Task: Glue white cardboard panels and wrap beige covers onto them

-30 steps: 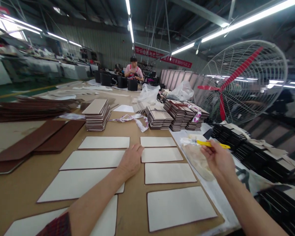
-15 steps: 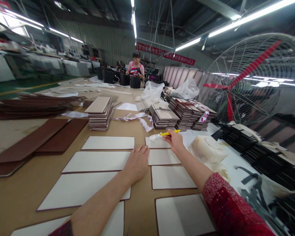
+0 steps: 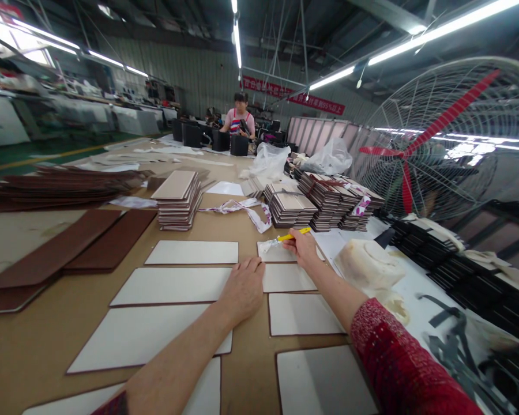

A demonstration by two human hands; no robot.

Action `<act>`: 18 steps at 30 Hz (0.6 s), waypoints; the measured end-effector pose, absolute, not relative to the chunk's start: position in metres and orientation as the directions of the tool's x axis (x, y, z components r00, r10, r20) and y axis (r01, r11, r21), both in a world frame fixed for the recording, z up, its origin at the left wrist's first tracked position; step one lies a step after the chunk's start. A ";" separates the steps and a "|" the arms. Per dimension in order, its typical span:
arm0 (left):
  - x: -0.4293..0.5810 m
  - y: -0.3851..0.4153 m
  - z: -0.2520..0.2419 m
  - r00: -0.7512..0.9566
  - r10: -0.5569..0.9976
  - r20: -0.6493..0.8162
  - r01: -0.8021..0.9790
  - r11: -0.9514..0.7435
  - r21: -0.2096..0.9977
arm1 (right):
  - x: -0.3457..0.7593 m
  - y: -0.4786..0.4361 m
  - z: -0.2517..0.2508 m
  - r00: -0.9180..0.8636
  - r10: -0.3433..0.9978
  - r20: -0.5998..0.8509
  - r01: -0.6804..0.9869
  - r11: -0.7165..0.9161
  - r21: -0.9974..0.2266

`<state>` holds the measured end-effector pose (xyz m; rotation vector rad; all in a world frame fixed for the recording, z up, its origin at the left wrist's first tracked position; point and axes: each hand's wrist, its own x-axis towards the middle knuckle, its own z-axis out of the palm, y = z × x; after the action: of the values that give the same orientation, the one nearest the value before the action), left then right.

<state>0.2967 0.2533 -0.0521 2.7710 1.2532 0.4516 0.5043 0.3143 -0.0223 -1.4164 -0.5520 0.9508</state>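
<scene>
Nearest my camera, on the tan surface, pale flat panels with thin dark edges lie in two columns, spaced, I judge, so that each face stays easy to reach. From my remote seat I see the left hand palm-down at the gap between columns, its fingers lightly together and gripping nothing I can make out; it seems to steady the panels beside it. My right hand has its fingers clamped on the slim, smooth yellow handle of a brush, held low and aslant, apparently so the pale bristles meet the farthest right-hand panel at a shallow angle. Just right sits a lumpy, stained off-white container, probably kept there for a short reach. Beyond, a squared stack and a banded bundle stand near a crumpled ribbon; farther off, a co-worker sits behind stiff black pieces.
</scene>
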 end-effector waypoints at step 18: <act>0.295 0.252 -0.050 0.631 0.741 0.229 0.725 -0.669 0.165 | 0.558 0.300 -0.008 0.653 0.744 -0.138 0.003 -0.185 -0.983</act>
<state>0.2955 0.2519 -0.0502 2.7858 1.2531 0.4312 0.5582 0.3000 -0.0080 -1.6369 -0.6241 0.7468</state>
